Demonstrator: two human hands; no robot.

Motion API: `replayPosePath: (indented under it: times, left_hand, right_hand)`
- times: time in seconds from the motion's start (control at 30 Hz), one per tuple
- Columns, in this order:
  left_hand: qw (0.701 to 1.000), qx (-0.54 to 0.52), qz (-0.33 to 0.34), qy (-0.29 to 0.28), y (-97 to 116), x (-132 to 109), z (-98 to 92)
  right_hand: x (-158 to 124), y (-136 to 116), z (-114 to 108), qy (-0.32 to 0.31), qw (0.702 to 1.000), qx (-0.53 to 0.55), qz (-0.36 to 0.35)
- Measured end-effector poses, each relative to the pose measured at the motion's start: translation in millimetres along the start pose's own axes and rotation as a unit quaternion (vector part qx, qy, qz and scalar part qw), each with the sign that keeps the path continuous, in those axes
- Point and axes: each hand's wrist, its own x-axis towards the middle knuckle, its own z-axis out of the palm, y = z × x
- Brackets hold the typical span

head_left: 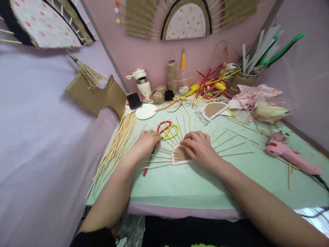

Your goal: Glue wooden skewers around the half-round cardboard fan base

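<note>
A small half-round cardboard piece (180,155) with a pink edge lies on the pale green table (195,185), with thin bamboo sticks (231,139) fanning out from it. My right hand (199,145) rests on top of the piece, fingers curled and pressed down on it. My left hand (145,142) lies just to its left, fingers curled over the sticks' left side, beside a red-tipped pen (149,164). Red and yellow scissors (168,129) lie just behind the hands.
A pile of loose bamboo sticks (117,145) runs along the table's left edge. A pink glue gun (290,156) lies at right. At the back stand a white bottle (142,85), twine spools (171,75), a phone (134,100), a white disc (145,111) and coloured strips.
</note>
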Motion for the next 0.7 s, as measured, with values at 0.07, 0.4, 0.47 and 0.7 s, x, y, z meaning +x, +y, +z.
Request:
replayPosePath:
  times: [0.07, 0.4, 0.47, 0.7]
  left_hand:
    - [1.000, 0.008, -0.001, 0.007, -0.8, 0.2, 0.5]
    - [0.999, 0.028, 0.013, 0.035, -6.5, 1.8, 4.1]
    - [0.999, 0.032, 0.017, 0.038, -6.7, 2.3, 4.8]
    - [0.998, 0.035, 0.021, 0.038, -6.7, 3.4, 6.1]
  right_hand:
    - [0.0, -0.3, -0.4, -0.002, 1.000, -0.001, 0.001]
    - [-0.6, -1.7, -1.2, -0.009, 1.000, -0.003, -0.002]
    - [-0.3, -2.8, -2.1, -0.025, 1.000, 0.000, -0.012]
    - [-0.7, -8.8, -1.9, -0.096, 0.993, 0.018, -0.063]
